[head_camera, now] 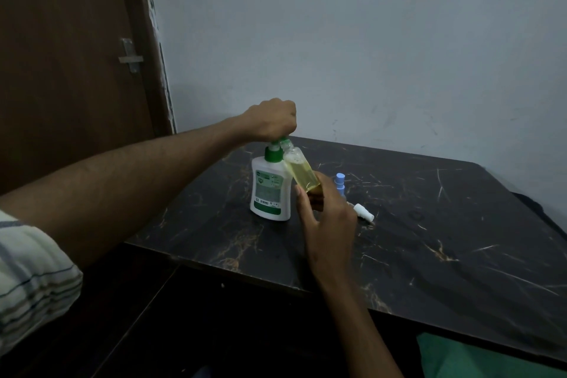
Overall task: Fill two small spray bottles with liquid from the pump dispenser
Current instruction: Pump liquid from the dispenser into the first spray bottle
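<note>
A dark marbled worktop (pixel 414 224) in a corner by a pale wall, with a pump dispenser (pixel 270 190) being worked into a small bottle.

The spray bottle (pixel 302 173), uncapped and about two-thirds full of yellow liquid, is tilted with its mouth up against the green nozzle; the right hand (pixel 328 218) holds it by its lower end. The left hand (pixel 271 118) is a fist bearing down on the pump head, what it encloses hidden. A blue-topped second bottle (pixel 340 182) stands just behind the right hand, and a white spray cap (pixel 363 212) lies near it. To do this well, the mouth should stay sealed under the spout, strokes short and slow, and filling should stop below the neck so the sprayer can go back without overflow.
</note>
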Motion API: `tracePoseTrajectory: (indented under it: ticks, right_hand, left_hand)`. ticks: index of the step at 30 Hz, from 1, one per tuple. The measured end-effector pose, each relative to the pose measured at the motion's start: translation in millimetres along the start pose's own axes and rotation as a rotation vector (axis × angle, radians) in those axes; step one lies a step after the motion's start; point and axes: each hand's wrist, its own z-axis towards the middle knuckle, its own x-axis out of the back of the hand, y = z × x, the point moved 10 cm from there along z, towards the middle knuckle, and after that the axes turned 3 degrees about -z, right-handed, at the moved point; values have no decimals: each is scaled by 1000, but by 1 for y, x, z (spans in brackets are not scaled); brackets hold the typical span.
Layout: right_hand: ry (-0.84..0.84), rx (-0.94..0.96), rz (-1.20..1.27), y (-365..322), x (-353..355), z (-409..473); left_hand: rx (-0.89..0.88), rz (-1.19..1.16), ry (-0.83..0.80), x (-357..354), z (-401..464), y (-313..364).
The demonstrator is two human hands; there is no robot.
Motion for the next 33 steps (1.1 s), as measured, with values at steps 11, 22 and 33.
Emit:
tracePoseTrajectory:
  ticks: [11, 22, 33]
  right_hand:
    - [-1, -12, -7, 2, 1, 0]
    - [0, -4, -17, 0, 2, 0]
    - [-11, -2, -14, 0, 1, 0]
  left_hand:
    - [-14, -2, 1, -3, 4, -2]
    - [-27, 31, -15, -6, 1, -1]
    - [-18, 84, -49, -10, 0, -2]
